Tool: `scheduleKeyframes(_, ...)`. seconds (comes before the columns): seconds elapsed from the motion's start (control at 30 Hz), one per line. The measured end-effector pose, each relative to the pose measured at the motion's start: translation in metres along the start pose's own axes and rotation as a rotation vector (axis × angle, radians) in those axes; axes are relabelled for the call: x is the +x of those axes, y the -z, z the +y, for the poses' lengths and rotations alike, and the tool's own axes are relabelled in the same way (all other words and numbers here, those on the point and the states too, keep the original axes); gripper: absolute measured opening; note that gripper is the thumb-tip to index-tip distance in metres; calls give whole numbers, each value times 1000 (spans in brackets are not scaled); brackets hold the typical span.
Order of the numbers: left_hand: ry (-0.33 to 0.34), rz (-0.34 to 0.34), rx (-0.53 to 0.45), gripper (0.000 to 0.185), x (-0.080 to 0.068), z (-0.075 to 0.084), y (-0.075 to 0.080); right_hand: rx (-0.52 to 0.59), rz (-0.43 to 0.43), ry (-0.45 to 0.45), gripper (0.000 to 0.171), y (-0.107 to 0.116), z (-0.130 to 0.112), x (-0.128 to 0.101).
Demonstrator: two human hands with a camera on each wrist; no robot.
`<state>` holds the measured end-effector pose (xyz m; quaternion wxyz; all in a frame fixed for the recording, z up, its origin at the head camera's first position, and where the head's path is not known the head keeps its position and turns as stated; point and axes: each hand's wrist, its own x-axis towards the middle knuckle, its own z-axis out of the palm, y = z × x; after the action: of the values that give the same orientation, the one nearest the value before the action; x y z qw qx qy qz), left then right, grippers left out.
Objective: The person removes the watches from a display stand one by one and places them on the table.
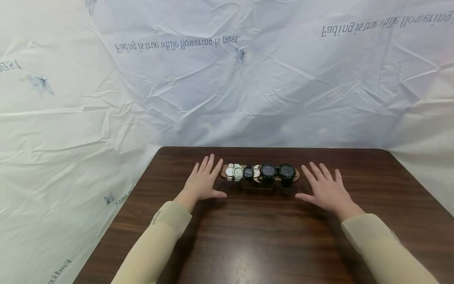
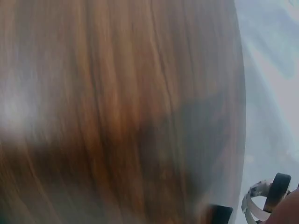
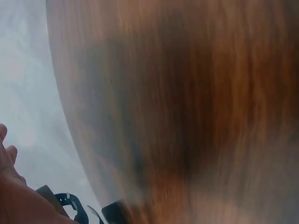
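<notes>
Your left hand (image 1: 203,182) flat on table (image 1: 255,240), fingers spread, holding nothing, just left of watch stand (image 1: 260,176). Your right hand (image 1: 326,190) likewise flat and spread, just right of it. Stand sits near table's far edge, carrying five watches: two white (image 1: 235,172), one small black (image 1: 248,172), two large black (image 1: 278,172).

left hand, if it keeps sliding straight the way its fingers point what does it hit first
The left hand lies flat, fingers aimed away and slightly right. Straight on, it would probably brush the left end of the wooden watch stand and the white watch there. Depth is unclear; it might pass just left, toward the table edge.
</notes>
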<state>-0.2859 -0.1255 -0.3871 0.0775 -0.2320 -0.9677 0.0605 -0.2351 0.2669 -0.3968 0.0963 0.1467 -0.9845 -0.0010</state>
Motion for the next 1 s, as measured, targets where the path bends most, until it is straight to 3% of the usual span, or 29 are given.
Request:
scheduleKeyframes(0.27, -59, 53, -261, 105, 12, 9, -5, 155, 17, 3, 98, 0, -7, 11)
scheduleKeyframes(0.53, -71, 60, -457, 95, 18, 14, -7, 528, -103, -20, 96, -1, -10, 27)
scheduleKeyframes(1.0, -22, 51, -610, 75, 36, 24, -2, 675, -142, -25, 85, 5, -22, 40)
